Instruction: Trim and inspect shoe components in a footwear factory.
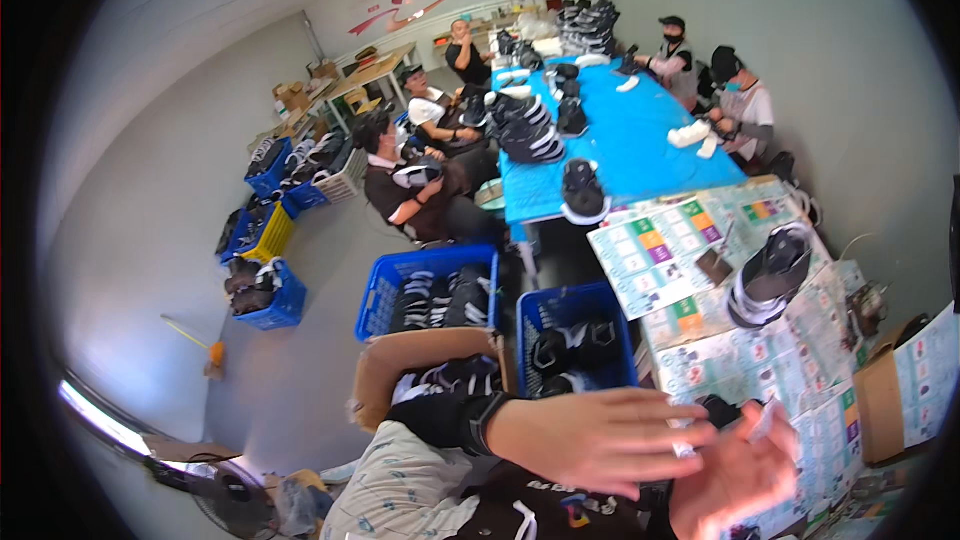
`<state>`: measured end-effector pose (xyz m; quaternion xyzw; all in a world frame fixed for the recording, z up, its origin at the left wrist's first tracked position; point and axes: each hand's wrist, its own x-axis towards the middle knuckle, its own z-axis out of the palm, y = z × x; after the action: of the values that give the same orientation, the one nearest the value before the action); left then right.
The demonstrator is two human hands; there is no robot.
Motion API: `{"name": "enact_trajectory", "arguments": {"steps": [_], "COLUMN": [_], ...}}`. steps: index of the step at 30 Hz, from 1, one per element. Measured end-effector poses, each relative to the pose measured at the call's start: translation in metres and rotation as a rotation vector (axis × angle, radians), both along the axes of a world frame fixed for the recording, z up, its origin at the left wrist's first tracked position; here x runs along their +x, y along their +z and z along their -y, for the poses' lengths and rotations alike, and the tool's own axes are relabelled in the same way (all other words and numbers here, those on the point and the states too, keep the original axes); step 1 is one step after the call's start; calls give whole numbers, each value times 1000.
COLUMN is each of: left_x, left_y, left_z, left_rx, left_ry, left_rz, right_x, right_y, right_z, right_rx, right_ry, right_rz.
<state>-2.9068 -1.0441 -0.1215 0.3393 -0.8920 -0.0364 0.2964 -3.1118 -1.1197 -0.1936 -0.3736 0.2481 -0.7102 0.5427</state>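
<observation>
My left hand point(600, 435), with a dark band on its wrist, reaches across from the left, fingers stretched out and palm down. Its fingertips overlap the near side of my right hand point(740, 475), which is turned up with fingers bent and smeared by motion. A small whitish piece point(766, 420) shows at the right fingertips; its kind is unclear. Another pale bit lies by the left fingertips. Behind both hands, a dark object point(718, 408) is mostly covered. Farther off, a black and white sneaker point(770, 275) stands on the paper-covered table point(700, 365).
Blue crates point(375, 295) of shoes and a cardboard box point(375, 375) with shoes stand left of the table. A blue table point(640, 155) with stacked shoes extends ahead; several people sit around it. More filled crates point(285, 305) line the left floor. A fan point(230, 498) stands lower left.
</observation>
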Motion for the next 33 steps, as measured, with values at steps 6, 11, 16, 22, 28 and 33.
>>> {"name": "enact_trajectory", "arguments": {"steps": [6, 11, 16, 22, 28, 33], "left_x": [56, 87, 105, 152, 165, 155], "left_y": [-96, -148, -165, -54, 30, 31], "left_z": [3, -21, -45, -108, -109, -88], "left_rx": [368, 800, 886, 696, 495, 493], "left_ry": [393, 568, 626, 359, -419, -595], "left_rz": [-168, -141, -329, -740, -494, -541], "right_x": [31, 33, 26, 44, 107, 105], "right_y": [-5, -8, -20, 43, 66, 45], "right_z": [38, 38, 37, 21, 8, 5], "right_rx": [-471, -437, -327, -374, -634, -630], "right_ry": [571, 857, 930, 1348, 1763, 1956], "right_rz": [-406, -630, -832, -252, -96, -255]}}
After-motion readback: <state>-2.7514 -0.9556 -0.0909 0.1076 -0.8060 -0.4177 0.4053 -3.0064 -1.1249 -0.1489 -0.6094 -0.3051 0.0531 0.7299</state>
